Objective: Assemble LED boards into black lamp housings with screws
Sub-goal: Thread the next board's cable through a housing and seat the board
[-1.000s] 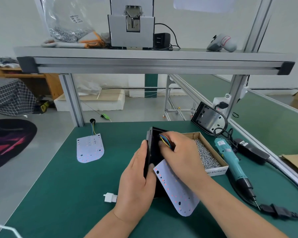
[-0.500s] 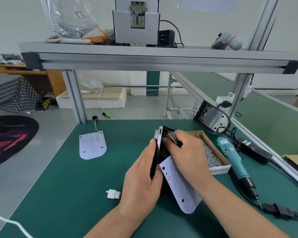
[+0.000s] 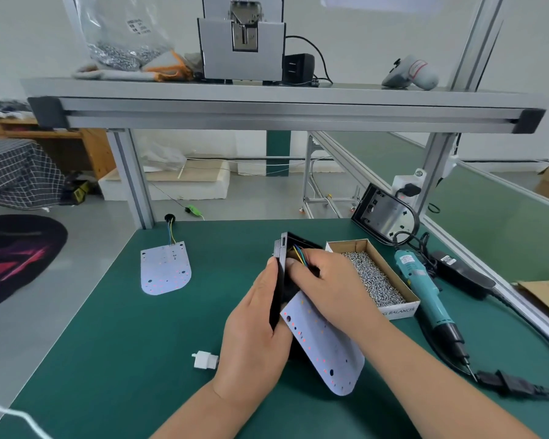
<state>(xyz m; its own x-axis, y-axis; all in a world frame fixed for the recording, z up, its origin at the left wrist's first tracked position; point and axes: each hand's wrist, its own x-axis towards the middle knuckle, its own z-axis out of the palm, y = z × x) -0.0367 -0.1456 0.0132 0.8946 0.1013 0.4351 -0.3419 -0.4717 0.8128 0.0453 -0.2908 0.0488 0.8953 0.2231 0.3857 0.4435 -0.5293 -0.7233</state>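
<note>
From the head camera, the left hand (image 3: 254,337) comes up from the lower middle, palm turned inward, its fingers (image 3: 274,270) wrapped around the edge of the black lamp housing (image 3: 281,274) and clamped on it, so the housing stands on edge, nearly upright, above the green desk (image 3: 124,359). The right hand (image 3: 327,286) reaches in from the lower right, forearm slanting across the desk, wrist bent, its fingers curled into the open side of the housing and closed on the coloured wires (image 3: 299,253) near the top. Below that hand, the white LED board (image 3: 325,346) hangs out of the housing, tilted down and to the right, its rounded end nearest the camera.

Just right of the right hand's fingers sits a cardboard box of screws (image 3: 374,280), and beyond it a teal electric screwdriver (image 3: 425,296) lying on the desk. Well to the left of the left hand lies a second LED board (image 3: 165,269), flat, with wires at its far end. A small white connector (image 3: 205,360) rests just beside the left wrist. Another housing (image 3: 384,218) leans at the far right.
</note>
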